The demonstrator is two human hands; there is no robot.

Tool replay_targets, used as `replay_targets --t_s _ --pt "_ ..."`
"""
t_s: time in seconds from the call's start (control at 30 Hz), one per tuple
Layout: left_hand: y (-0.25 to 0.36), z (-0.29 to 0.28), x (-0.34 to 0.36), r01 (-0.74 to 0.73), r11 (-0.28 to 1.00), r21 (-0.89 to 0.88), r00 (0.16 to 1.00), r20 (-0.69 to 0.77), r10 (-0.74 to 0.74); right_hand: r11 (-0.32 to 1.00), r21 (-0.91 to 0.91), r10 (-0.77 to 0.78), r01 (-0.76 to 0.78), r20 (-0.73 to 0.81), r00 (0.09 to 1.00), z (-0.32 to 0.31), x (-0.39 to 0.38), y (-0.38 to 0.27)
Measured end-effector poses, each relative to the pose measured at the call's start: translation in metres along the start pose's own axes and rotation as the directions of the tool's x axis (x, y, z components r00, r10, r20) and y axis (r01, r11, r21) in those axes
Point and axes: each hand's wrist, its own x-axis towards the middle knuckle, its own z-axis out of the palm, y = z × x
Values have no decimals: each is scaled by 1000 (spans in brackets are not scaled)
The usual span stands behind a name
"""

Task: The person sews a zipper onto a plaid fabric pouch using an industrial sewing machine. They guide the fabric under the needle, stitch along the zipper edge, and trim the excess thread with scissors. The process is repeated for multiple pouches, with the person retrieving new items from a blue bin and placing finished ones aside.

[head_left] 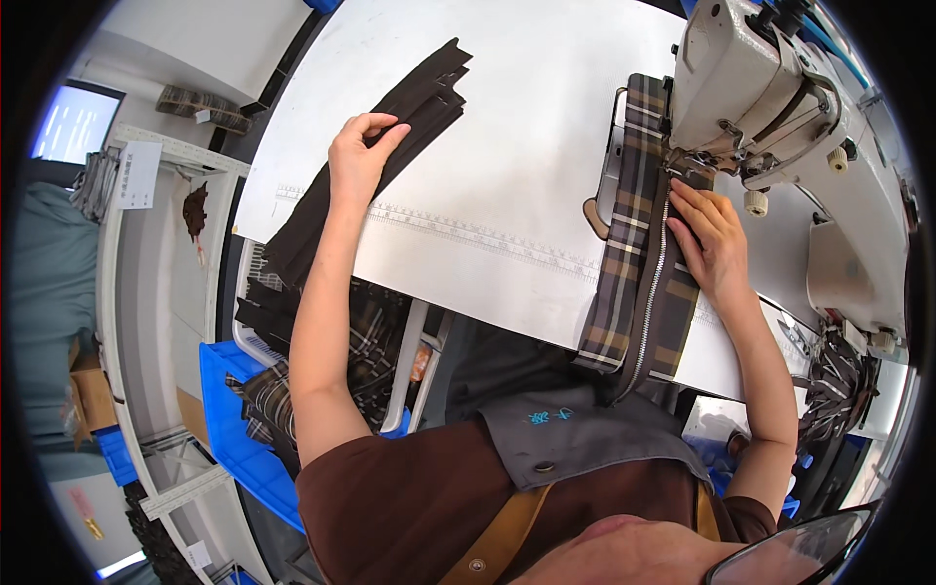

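Note:
My left hand (359, 164) is over a stack of long dark fabric strips (414, 109) at the left of the table, thumb and fingers curled in on a strip; the exact grip is partly hidden. My right hand (712, 239) lies on a brown, black and white plaid fabric piece (624, 234), fingers stretched and thumb apart, just in front of the sewing machine (736, 78). Along the plaid piece runs a dark zipper with metal teeth (651, 292). Its far end is under the machine's needle area, and its near end hangs over the table's front edge.
A printed ruler scale (478, 229) crosses the white table (468, 292). Left of my body, a blue bin (229, 405) and a white basket hold plaid and dark pieces. A metal guide with a brown tip (597, 216) stands beside the plaid fabric. Shelving (112, 322) is at far left.

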Motion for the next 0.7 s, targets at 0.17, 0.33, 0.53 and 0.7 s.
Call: replay_targets --t_s 0.17,0.33,0.53,0.7 --pt "-5 -9 4 -2 956 -295 981 -187 -56 1000 2 -18 18 -4 1000 4 -2 6" --pt "64 4 -93 -422 903 80 886 250 391 1000 -8 -29 29 -37 999 7 -4 10" --pt "145 -24 -147 -424 896 130 633 750 191 999 7 -31 32 -57 998 9 -5 10" --pt "123 -23 -133 -826 537 174 402 850 342 998 27 57 -58 34 998 4 -7 10"
